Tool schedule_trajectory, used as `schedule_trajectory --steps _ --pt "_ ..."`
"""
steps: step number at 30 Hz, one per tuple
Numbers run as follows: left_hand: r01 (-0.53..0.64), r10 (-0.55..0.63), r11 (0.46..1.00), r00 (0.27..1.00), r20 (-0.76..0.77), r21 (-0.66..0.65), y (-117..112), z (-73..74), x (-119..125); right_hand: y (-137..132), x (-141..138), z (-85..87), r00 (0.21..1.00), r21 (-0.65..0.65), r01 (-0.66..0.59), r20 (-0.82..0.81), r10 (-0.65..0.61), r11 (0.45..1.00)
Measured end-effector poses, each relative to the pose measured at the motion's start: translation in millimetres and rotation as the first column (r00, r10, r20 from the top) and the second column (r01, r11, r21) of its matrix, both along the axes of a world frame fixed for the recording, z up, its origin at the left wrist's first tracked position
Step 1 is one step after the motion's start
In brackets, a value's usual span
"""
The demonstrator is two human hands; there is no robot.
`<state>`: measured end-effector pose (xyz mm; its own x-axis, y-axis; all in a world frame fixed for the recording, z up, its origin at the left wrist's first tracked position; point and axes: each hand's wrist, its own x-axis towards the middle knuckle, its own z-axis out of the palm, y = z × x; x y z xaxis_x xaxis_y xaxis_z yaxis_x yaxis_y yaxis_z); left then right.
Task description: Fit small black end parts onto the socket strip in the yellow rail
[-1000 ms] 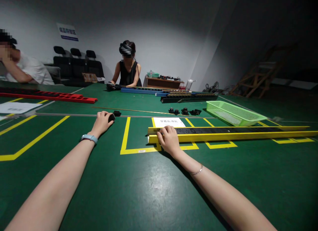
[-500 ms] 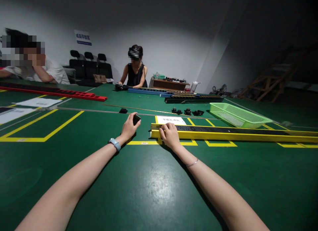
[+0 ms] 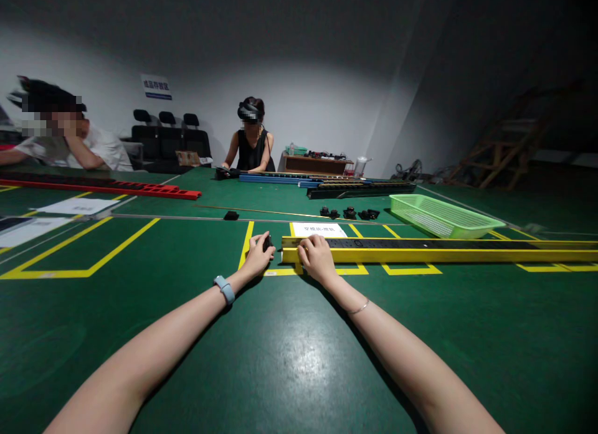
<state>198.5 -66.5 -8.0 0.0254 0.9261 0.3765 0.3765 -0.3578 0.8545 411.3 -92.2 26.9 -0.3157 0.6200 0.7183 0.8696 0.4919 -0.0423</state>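
Note:
Between the thumb and fingers of my left hand (image 3: 258,256) is a small black block (image 3: 267,242), held upright just left of the open end of a long yellow rail (image 3: 420,255). A narrow gap separates the block from the rail. My right hand (image 3: 317,255) grips the rail near that left end, thumb on the front wall and fingers over the top. Inside the rail runs a black strip (image 3: 383,243). Behind my right hand lies a white printed label (image 3: 322,230) on the green table.
Several black modules (image 3: 349,213) and a lone black block (image 3: 231,215) lie beyond the rail, near a thin rod (image 3: 261,210). A green basket (image 3: 443,217) stands behind the rail. Farther off are blue rails (image 3: 268,179), a red rail (image 3: 154,190) and two people.
My left hand has moved right with the black block, closer to the yellow rail's end. My right hand stays on the rail. The whole view has shifted slightly.

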Motion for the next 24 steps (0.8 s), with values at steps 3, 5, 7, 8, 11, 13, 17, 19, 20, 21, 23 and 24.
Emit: schedule_trajectory --steps 3,5,7,8,11,13,17,19,20,21,23,24 --pt "-0.042 0.042 0.999 0.999 -0.001 0.031 0 0.5 -1 0 0 0.2 1.000 0.000 -0.004 -0.003 0.004 1.000" --pt "-0.034 0.037 0.998 0.998 -0.049 0.044 -2 4.2 -1 1 0 0.1 1.000 -0.002 -0.004 -0.003 0.004 1.000" --pt "-0.004 0.009 0.999 0.995 -0.097 0.050 -5 9.2 0 1 0 -0.3 1.000 -0.003 -0.002 -0.002 0.002 1.000" --pt "0.012 -0.006 0.999 0.994 -0.111 0.053 -7 11.7 0 2 0 -0.5 1.000 -0.002 -0.001 -0.003 0.001 1.000" --pt "0.021 -0.017 0.999 0.993 -0.115 0.037 -9 17.1 0 2 0 -0.7 1.000 -0.002 -0.005 -0.007 0.005 1.000" --pt "0.005 -0.002 1.000 0.995 -0.102 0.025 -9 18.4 0 2 -1 -0.5 1.000 -0.004 -0.008 -0.008 0.008 1.000" --pt "0.000 0.000 1.000 1.000 -0.032 -0.001 -10 17.3 1 2 -1 0.0 1.000 -0.011 -0.010 -0.016 0.010 1.000" --pt "0.026 -0.024 0.998 0.999 0.031 -0.056 -10 16.9 2 2 -2 0.1 1.000 -0.013 -0.010 -0.025 0.010 1.000" --pt "0.040 -0.036 0.996 0.998 0.054 -0.078 -10 17.0 3 2 -2 0.1 0.999 -0.015 -0.008 -0.031 0.008 1.000" --pt "0.051 -0.046 0.995 0.997 0.062 -0.085 -10 17.5 3 2 -2 0.0 0.999 -0.016 -0.005 -0.039 0.005 1.000" --pt "0.055 -0.054 0.997 0.998 0.028 -0.049 -11 19.1 3 2 -3 -0.2 0.999 -0.022 0.002 -0.053 -0.003 1.000" --pt "0.055 -0.055 0.998 0.998 -0.002 -0.020 -12 20.0 3 2 -3 -0.3 0.998 -0.024 0.006 -0.058 -0.008 1.000"
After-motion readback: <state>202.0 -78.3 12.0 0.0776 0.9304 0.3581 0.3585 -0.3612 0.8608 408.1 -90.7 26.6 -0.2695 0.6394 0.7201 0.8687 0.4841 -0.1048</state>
